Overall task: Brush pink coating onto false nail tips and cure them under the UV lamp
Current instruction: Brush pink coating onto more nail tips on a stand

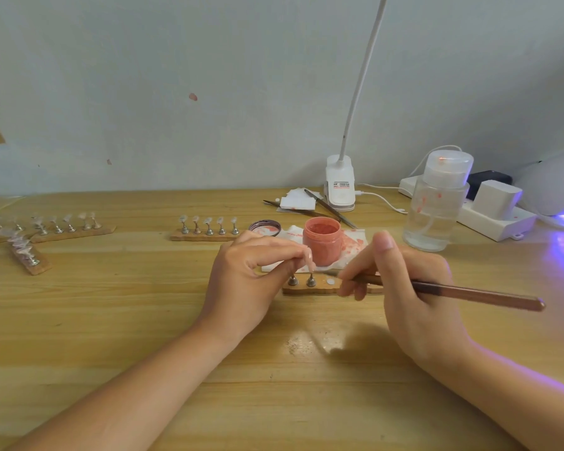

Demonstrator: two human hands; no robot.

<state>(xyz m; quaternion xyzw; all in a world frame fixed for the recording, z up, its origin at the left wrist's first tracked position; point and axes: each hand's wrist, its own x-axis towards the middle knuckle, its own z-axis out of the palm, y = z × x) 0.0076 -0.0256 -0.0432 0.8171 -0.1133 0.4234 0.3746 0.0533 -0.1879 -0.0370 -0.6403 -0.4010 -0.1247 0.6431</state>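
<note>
Near the middle of the wooden table (111,320), the left hand (254,275) pinches a pink nail tip (310,262) between thumb and forefinger, just above a small metal stand (311,281) on the wooden holder strip (306,290). The right hand (404,288) grips a thin brush (469,292) like a pen, its front end pointing toward the tip (the bristles are too small to see clearly).

Behind the hands stands the open jar of pink coating (322,240) on a stained white tissue (355,244), with its lid (264,227) beside it. Farther left, other strips (205,236) carry tips that look uncoated. At the far right, the UV lamp (554,187) glows violet.

I judge the tip to be very light, thin and a little springy, and slippery where the coating is wet. It is better to hold it by its edges or by the stand under it, never on the painted face, which would smear before curing.
</note>
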